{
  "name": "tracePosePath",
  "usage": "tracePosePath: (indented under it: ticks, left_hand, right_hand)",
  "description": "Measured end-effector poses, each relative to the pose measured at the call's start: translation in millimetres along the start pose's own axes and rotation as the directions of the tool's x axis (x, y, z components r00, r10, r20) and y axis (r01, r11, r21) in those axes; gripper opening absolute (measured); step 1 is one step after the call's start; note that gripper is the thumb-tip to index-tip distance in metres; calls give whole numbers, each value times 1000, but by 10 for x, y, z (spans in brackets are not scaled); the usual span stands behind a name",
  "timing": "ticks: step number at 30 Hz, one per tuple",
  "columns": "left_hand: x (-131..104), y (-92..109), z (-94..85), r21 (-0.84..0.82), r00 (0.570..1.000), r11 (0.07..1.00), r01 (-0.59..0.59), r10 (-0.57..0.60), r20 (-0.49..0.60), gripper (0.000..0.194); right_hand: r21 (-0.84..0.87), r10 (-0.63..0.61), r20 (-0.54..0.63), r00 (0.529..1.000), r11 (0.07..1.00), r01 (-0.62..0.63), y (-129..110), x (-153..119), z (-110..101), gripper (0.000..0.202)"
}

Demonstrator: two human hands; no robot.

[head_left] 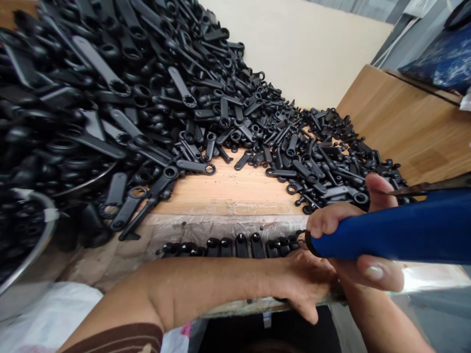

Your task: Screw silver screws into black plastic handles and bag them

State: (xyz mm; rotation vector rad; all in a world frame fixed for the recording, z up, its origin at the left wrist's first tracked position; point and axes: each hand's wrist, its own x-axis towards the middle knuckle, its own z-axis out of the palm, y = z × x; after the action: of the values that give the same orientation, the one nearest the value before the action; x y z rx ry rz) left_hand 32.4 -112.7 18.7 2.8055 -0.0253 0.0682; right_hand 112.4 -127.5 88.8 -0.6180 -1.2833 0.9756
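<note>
A blue cylindrical tool is gripped in my right hand, its black-ringed tip pointing left above my left hand. My left hand lies at the right end of a row of black handle-shaped parts along the table's front edge. Its thumb is spread toward me; its fingertips are hidden under the tool and my right hand, so what they hold does not show. My left forearm crosses in front of the row. Beyond the row, many more black handles with round ringed ends lie heaped on the wooden table.
A metal-rimmed container of black parts stands at the left. A wooden box or panel rises at the right, with a blue bag above it. A pale board stands behind the heap. White plastic lies at the lower left.
</note>
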Motion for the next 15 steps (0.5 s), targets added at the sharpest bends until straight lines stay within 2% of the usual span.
tracePosePath:
  ticks: [2, 5, 10, 15]
  left_hand:
    - [7, -12, 29, -34, 999, 999, -41, 41, 15, 33]
    - [15, -31, 53, -73, 998, 997, -38, 41, 43, 30]
    - [16, -60, 58, -71, 995, 992, -102, 103, 8, 29]
    - [4, -61, 38, -94, 993, 989, -115, 115, -6, 27]
  right_hand:
    - [5, 9, 13, 1000, 1000, -9, 17, -9, 30, 79]
    - [14, 12, 24, 1000, 1000, -12, 56, -10, 58, 81]
    - [24, 4, 16, 1000, 1000, -4, 132, -13, 69, 82]
    - [1, 9, -23, 1000, 1000, -9, 192, -43, 31, 87]
